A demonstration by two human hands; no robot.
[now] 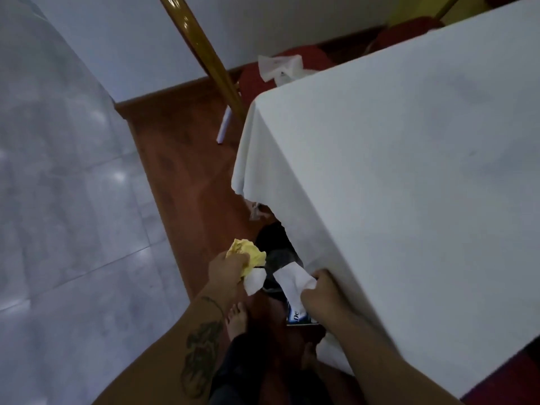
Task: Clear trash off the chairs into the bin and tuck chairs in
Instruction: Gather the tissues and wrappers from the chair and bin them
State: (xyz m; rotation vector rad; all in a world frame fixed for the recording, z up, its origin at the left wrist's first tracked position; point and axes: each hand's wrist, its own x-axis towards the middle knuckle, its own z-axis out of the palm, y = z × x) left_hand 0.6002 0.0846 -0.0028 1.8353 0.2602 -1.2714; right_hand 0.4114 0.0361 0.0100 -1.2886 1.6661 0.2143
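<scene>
Both hands' grips pinch trash, left hand (226,268) yellow wad (248,252), right hand (320,290) white wrapper (292,283), beside tablecloth edge (292,229)

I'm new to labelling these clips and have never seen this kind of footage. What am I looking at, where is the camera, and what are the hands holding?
There is no machine: one wide-angle camera on a person's head looks down at their bare hands. The left hand grips yellow paper and a white scrap. The right hand pinches a white wrapper with blue print. Both hang over a dark bin beside a table under a white cloth. Farther off, white trash lies on a red chair. The person's bare feet show below.
</scene>
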